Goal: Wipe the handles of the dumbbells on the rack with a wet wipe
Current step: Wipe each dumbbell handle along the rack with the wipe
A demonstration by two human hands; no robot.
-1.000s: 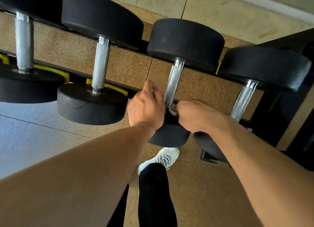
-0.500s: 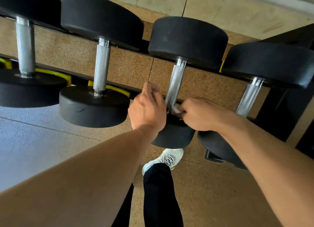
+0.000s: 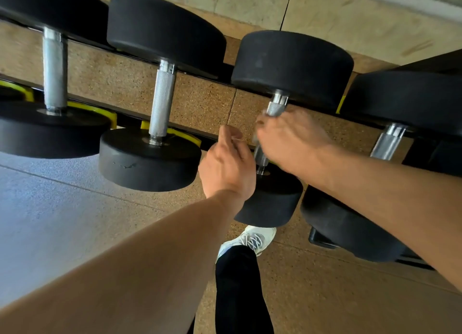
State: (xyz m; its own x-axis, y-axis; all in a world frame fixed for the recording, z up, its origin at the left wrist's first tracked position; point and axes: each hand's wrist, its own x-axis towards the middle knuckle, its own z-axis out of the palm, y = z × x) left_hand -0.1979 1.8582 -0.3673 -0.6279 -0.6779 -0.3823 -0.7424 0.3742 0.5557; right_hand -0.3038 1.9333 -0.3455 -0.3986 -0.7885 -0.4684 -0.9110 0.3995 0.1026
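Note:
Several black dumbbells with silver knurled handles lie across the rack [image 3: 211,139]. My right hand [image 3: 290,138] grips the upper half of the third dumbbell's handle [image 3: 275,108], with the wet wipe [image 3: 255,138] showing only as a pale blur at its fingertips. The handle's lower end [image 3: 261,159] is bare between my hands. Just left of that handle sits my left hand [image 3: 225,166], fingers curled and thumb up, with nothing visible in it. Two more dumbbell handles [image 3: 162,101] [image 3: 55,68] stand to the left, and one [image 3: 387,143] to the right.
Yellow cradles [image 3: 106,114] line the rack's front rail. Below is speckled cork flooring [image 3: 325,296] and a grey mat [image 3: 50,221] at the left. My white shoe [image 3: 250,241] and black trouser leg [image 3: 240,296] stand under the third dumbbell.
My right hand has slid with the wipe up the third handle, from its lower end toward the far head. My left hand stays beside the handle's lower part.

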